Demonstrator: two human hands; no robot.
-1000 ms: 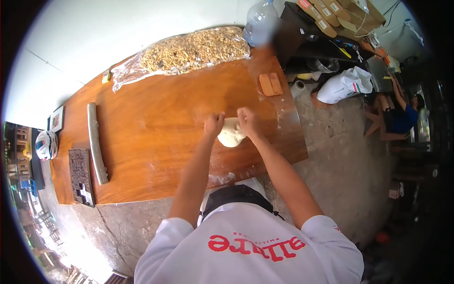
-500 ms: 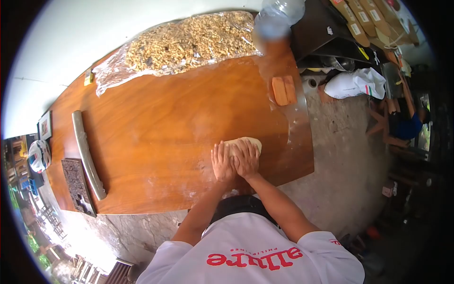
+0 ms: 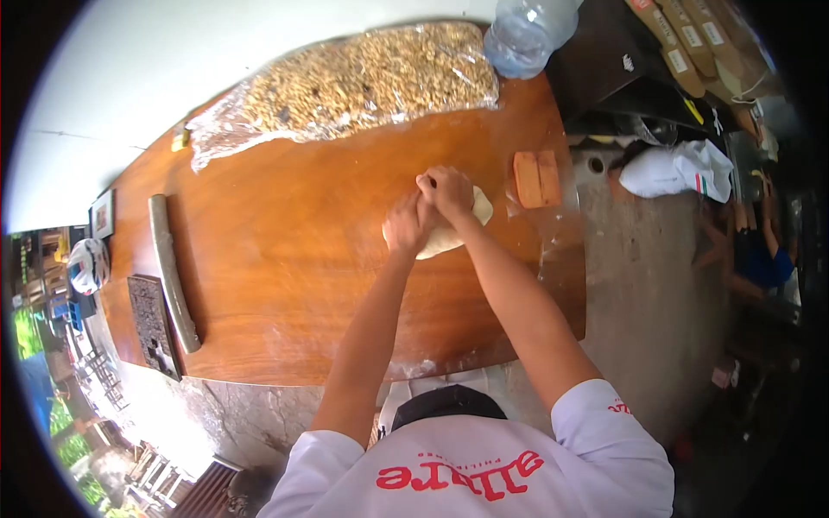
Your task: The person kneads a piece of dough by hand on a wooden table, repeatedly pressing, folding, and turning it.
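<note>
Toward the right half of the tabletop (image 3: pixel 285 259), a pale lump of dough (image 3: pixel 458 226) is pressed flat against the wood under both hands. The left hand (image 3: pixel 406 226) and right hand (image 3: pixel 447 192) are set close together, touching, with fingers curled down into the dough so that weight can be driven through straight arms. Dough is gripped rather than lifted; its right end shows beyond the knuckles.

Just right of the dough, a small wooden block (image 3: pixel 537 179) is left near the tabletop's right edge, so little room is offered that way. At the far edge, a bag of nuts (image 3: pixel 363 82) and a plastic bottle (image 3: pixel 527 34) are kept well apart from the hands. At the left, a long bar (image 3: pixel 173 272) and a dark slab (image 3: pixel 154 324) are laid. Between these and the dough, broad bare wood is open.
</note>
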